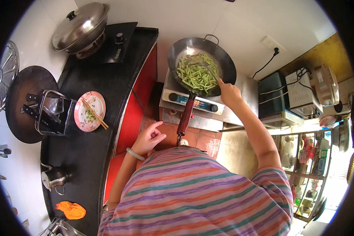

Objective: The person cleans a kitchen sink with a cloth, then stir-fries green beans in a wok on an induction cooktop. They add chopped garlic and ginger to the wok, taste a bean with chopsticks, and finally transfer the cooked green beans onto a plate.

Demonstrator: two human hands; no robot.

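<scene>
A dark wok (228, 59) sits on an induction cooker (165, 96) with a lit display. In the wok lies a heap of cut green beans (194, 73). My right hand (230, 93), at the wok's right rim, grips the handle of a metal cooking utensil (213, 73). The utensil's working end is down among the beans, so its shape is hard to make out. My left hand (150, 137) is held in the air, fingers apart and holding nothing, left of the wok's red handle (185, 116) and not touching it.
On the black counter (82, 165) at left are a plate (79, 118) with chopsticks (98, 118) and chopped greens, a knife rack (66, 129), a lidded pan (79, 26), a metal pot (53, 178) and an orange cloth (72, 210). Appliances (301, 91) and a shelf rack (308, 177) stand at right.
</scene>
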